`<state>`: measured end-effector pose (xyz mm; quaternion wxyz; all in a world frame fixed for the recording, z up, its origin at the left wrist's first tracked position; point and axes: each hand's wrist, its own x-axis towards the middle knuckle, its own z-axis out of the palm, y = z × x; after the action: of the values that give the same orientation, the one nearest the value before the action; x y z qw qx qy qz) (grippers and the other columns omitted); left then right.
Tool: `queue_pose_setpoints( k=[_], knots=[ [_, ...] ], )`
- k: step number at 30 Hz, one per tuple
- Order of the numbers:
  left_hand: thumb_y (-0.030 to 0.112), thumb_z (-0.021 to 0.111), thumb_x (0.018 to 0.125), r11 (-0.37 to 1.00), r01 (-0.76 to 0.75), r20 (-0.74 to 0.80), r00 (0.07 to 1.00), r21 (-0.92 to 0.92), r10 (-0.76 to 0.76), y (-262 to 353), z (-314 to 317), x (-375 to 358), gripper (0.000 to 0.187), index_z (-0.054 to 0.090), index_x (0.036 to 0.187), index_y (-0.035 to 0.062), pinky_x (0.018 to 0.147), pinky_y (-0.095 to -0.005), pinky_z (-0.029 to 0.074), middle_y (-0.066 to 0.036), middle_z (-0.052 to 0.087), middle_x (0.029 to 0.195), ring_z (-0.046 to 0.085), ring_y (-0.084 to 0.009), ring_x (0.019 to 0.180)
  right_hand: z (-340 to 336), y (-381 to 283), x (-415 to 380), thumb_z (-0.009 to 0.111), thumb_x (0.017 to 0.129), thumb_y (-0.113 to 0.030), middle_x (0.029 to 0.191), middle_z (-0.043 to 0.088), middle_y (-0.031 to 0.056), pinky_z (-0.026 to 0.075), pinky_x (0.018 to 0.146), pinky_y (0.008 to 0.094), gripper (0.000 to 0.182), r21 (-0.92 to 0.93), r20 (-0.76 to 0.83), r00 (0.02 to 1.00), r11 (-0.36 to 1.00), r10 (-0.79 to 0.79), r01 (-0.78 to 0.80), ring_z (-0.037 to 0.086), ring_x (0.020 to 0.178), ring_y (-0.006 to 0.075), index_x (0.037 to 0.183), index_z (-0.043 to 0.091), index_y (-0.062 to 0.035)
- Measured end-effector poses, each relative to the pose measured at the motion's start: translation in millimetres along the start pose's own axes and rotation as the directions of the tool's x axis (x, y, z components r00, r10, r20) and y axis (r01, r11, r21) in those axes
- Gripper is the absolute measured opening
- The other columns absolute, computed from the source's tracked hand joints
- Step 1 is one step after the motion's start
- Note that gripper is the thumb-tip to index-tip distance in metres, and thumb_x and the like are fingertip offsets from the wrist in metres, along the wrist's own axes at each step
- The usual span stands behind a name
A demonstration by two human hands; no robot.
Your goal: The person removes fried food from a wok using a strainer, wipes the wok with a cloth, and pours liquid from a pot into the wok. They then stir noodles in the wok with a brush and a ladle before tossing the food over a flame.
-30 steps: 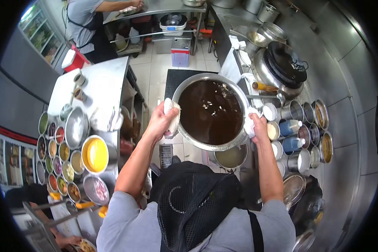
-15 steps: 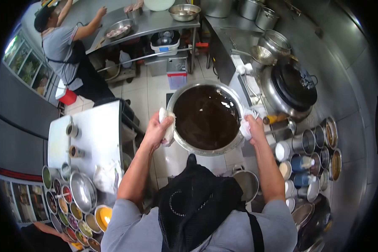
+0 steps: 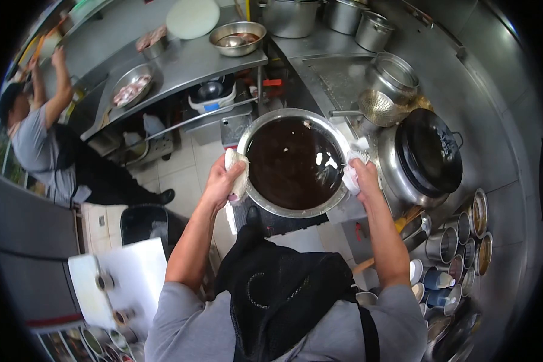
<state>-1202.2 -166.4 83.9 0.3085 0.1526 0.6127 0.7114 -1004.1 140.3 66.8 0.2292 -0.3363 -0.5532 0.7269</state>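
Grey-shirted, a co-worker (image 3: pixel 33 145) stands well left of your steel basin (image 3: pixel 295 213), arms raised; what they reach up to is too blurred to tell. At the basin's left rim, the fingers of your left hand (image 3: pixel 216 184) clench a folded cloth (image 3: pixel 238 175) against the metal, probably for padding and a surer hold. You carry the basin between both hands, out in front of you and roughly level, likely to keep the dark liquid (image 3: pixel 292 166) inside. Its depth is hidden, and pale bits are hard to tell from glints. At the basin's right rim, your right hand (image 3: pixel 368 179) grasps through a second cloth (image 3: pixel 351 174), which covers the rim there. Farther right of the basin, a black pan (image 3: pixel 431 154) sits on a rounded vessel (image 3: pixel 391 172), hiding its mouth.
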Motion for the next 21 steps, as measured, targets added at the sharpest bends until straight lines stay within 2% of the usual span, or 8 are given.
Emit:
queue_pose_setpoints(
  k=[4,8,9,13,16,21],
  knots=[
    [0.013,0.061,0.093,0.999,0.041,0.118,0.992,0.022,-0.043,24.3,-8.5,104.6,0.024,0.056,0.114,0.002,0.067,-0.0283,0.051,-0.007,0.064,0.095,0.062,-0.013,0.078,17.5,-16.2,65.4,0.06,0.08,-0.013,0.074,0.061,0.0039,0.045,0.05,0.029,0.019,0.046,-0.093,0.994,0.997,-0.056,0.061,0.058,0.058,0.0134,0.094,0.064,0.0001],
    [0.015,0.063,0.093,1.0,-0.024,0.189,0.982,0.006,0.023,49.4,3.8,205.5,0.021,0.057,0.109,0.0034,0.062,-0.0269,0.049,-0.003,0.063,0.087,0.058,-0.0097,0.071,31.0,-40.8,130.8,0.058,0.081,-0.01,0.07,0.059,0.0023,0.044,0.049,0.0274,0.013,0.057,-0.118,0.989,0.994,-0.087,0.094,0.057,0.056,0.0117,0.089,0.064,-0.0031],
    [0.014,0.063,0.092,0.999,-0.013,0.198,0.98,0.044,0.004,49.3,3.0,233.1,0.02,0.057,0.108,0.0038,0.063,-0.0264,0.048,-0.002,0.062,0.086,0.057,-0.0093,0.072,33.2,-42.7,151.7,0.059,0.081,-0.011,0.069,0.058,0.0014,0.043,0.047,0.0275,0.011,0.059,-0.184,0.978,0.993,-0.094,0.106,0.055,0.054,0.011,0.087,0.064,-0.004],
    [0.014,0.063,0.092,0.996,-0.003,0.264,0.964,0.086,-0.02,62.7,16.9,332.1,0.018,0.058,0.106,0.004,0.063,-0.0262,0.047,0.0,0.062,0.086,0.056,-0.0085,0.073,38.9,-67.1,221.1,0.06,0.081,-0.013,0.068,0.058,0.001,0.043,0.047,0.0272,0.011,0.065,-0.206,0.973,0.991,-0.104,0.12,0.055,0.053,0.0108,0.086,0.063,-0.0044],
    [0.015,0.063,0.092,0.999,0.018,0.314,0.949,0.05,-0.033,65.9,35.0,398.6,0.019,0.058,0.106,0.0041,0.065,-0.0263,0.047,0.0,0.062,0.087,0.055,-0.0083,0.074,27.4,-72.9,280.9,0.06,0.081,-0.014,0.069,0.059,0.0013,0.044,0.047,0.0273,0.011,0.036,-0.262,0.961,0.994,-0.088,0.101,0.056,0.053,0.0108,0.086,0.063,-0.0044],
    [0.017,0.064,0.093,0.996,0.002,0.358,0.933,0.094,-0.035,45.6,70.7,508.1,0.022,0.057,0.109,0.0045,0.068,-0.0264,0.047,-0.001,0.06,0.089,0.055,-0.0085,0.077,7.3,-78.4,368.7,0.059,0.081,-0.014,0.071,0.061,0.0024,0.046,0.049,0.028,0.013,0.05,-0.334,0.937,0.99,-0.105,0.129,0.057,0.055,0.0116,0.089,0.063,-0.0037]
  ],
)
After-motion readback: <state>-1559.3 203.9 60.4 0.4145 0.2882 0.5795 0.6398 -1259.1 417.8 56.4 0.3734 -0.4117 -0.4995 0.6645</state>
